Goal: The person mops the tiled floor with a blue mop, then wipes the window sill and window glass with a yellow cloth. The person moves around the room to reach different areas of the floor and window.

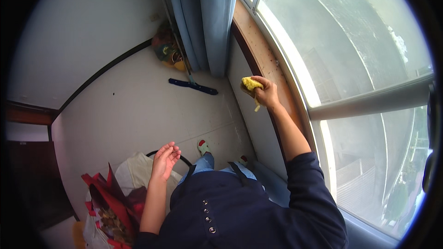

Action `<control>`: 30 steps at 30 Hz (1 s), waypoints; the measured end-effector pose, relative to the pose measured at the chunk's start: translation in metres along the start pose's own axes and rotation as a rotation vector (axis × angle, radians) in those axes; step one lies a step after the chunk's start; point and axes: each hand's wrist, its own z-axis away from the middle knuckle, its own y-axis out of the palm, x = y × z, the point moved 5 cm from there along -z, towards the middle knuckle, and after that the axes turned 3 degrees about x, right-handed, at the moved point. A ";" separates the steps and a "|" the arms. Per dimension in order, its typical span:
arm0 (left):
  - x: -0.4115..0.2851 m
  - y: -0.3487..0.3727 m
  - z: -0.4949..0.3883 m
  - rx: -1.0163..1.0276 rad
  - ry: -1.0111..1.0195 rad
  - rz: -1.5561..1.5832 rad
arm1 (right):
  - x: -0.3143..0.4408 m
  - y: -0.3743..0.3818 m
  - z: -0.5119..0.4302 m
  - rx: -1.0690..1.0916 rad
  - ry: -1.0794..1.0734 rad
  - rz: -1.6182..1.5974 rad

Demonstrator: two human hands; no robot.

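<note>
My right hand (267, 93) grips a folded yellow cloth (251, 83) at the inner edge of the wooden windowsill (254, 29). A thin end of the cloth hangs below my fingers. Dark specks of dirt lie scattered along the sill farther from me. Beside the sill rises a sliding window (332, 52) with hazy glass and a pale metal frame. My left hand (166, 160) is raised in front of my body, palm turned inward, with its fingers loosely bent and nothing visible in it.
A blue curtain (216, 20) hangs at the window's far end. Near it, a long-handled floor squeegee (193, 85) leans above a colourful bag (168, 48). At lower left, a red-wrapped dried bouquet (114, 218) is by pale fabric (138, 169). A dark cabinet (34, 180) stands left.
</note>
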 end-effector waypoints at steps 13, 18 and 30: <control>-0.177 0.095 -0.141 0.359 0.484 -0.720 | 0.007 -0.029 -0.040 -0.439 0.002 0.320; -0.246 0.220 -0.148 0.366 1.370 -1.542 | 0.050 -0.034 -0.071 -0.450 0.175 0.100; -0.354 0.492 -0.367 -0.010 1.836 -2.822 | 0.055 0.013 -0.259 -0.396 0.164 0.137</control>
